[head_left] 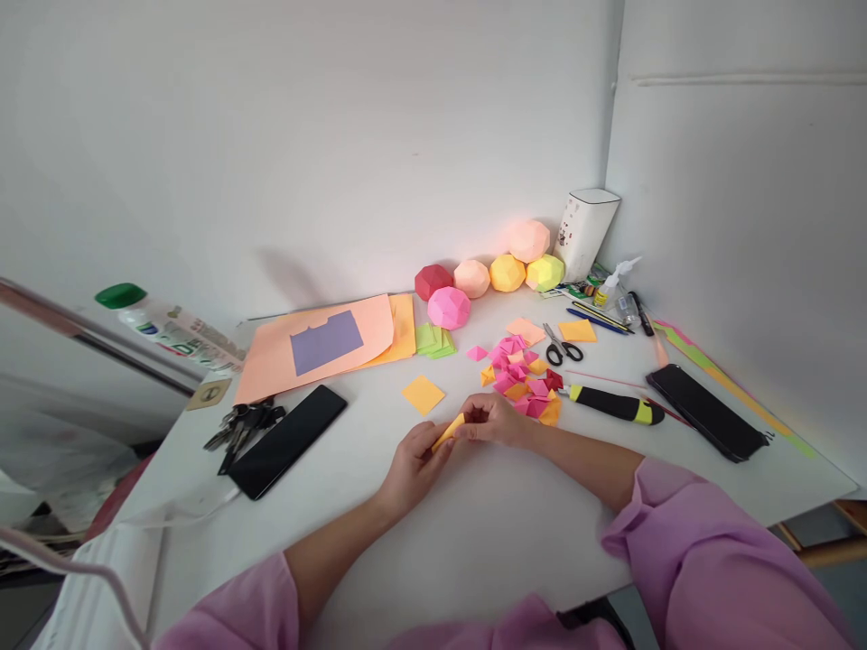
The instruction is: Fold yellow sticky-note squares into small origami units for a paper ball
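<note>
Between my two hands is a small folded piece of orange paper (448, 433), held just above the white table. My left hand (418, 459) pinches its lower left end, and the fingers of my right hand (489, 420) close on its upper right end. A flat orange paper square (424, 394) lies just beyond my left hand. Past my right hand sits a heap of small folded paper pieces (516, 370), mostly pink, with orange and red ones among them. Part of that heap is hidden by my right hand and wrist.
Faceted paper balls (448, 308) line the wall. Scissors (562, 347), a black-and-yellow handled tool (613, 404) and a black case (704, 413) lie right. Green paper squares (434, 340), large peach sheets (271, 357), a black phone (288, 442) and keys (238, 429) lie left.
</note>
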`<state>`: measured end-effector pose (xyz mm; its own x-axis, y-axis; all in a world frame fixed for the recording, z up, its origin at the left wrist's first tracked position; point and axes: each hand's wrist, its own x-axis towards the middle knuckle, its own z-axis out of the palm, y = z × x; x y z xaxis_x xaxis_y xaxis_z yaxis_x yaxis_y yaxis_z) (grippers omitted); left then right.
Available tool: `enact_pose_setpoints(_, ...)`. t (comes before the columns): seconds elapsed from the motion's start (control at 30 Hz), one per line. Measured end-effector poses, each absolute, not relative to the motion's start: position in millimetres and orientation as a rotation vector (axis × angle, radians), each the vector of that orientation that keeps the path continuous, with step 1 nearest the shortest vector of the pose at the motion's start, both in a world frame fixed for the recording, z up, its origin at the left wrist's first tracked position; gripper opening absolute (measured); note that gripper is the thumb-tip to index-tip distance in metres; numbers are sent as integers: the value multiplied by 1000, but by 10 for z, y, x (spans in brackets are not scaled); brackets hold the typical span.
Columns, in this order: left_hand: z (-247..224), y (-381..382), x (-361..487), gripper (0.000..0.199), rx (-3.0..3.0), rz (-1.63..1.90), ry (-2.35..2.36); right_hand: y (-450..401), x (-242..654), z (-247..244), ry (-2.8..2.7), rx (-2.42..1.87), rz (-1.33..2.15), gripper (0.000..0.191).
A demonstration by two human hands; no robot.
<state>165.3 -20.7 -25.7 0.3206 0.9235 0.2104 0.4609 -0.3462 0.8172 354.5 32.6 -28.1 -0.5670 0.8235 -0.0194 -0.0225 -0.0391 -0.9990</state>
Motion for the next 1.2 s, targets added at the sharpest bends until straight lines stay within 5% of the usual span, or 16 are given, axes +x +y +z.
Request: enact_pose_setpoints(1.2, -284, -207, 1646, 27, 1946, 900, 1211, 368, 3556, -160, -1517, -784, 1773, 24)
